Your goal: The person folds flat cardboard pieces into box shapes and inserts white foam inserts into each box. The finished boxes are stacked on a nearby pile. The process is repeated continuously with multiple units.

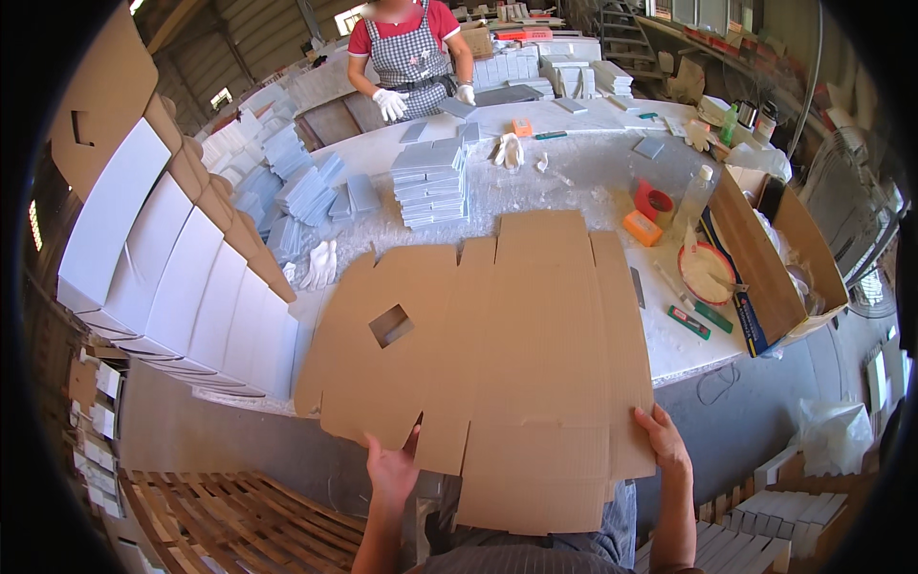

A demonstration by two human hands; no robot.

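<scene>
The cardboard sheet [535, 335] is held by the left hand [392, 469] and right hand [666, 442], each grip closed on an edge, partly hidden. Beyond the sheet, the table [679, 358] is part-covered.

Cardboard sheet [521, 349] — plain brown, apron [404, 57] — dark-and-white checks

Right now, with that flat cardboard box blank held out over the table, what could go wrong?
The cardboard box blank might brush the stack of grey tiles near its far edge and shift loose ones. Swung right, it could knock the orange box or red-rimmed bowl. The left hand is beside a slot, where pulling might tear the flap.
</scene>
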